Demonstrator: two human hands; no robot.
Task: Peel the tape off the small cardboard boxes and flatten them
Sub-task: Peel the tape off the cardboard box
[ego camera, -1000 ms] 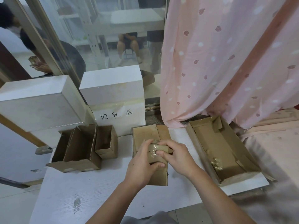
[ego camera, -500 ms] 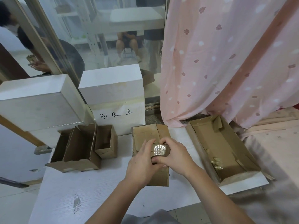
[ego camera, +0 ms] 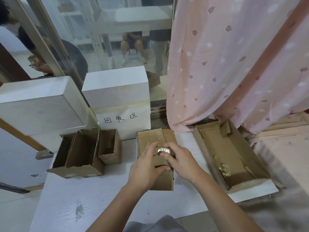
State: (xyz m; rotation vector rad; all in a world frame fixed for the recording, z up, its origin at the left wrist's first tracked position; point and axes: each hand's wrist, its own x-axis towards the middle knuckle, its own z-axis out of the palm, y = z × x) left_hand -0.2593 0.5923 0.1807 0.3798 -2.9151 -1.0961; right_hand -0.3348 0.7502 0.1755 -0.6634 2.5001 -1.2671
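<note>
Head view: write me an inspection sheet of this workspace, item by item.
Surface: white table, scuff mark near its front left.
Job's things: flattened cardboard box under both hands; wad of peeled tape held above it; open cardboard boxes standing at left.
Clutter: long shallow cardboard tray at right with a tape scrap inside.
Grippers: left hand and right hand both pinch the tape wad.
Cables: nothing seen.
Surroundings: two white boxes behind, one with handwritten characters; pink curtain; glass door with people beyond.
</note>
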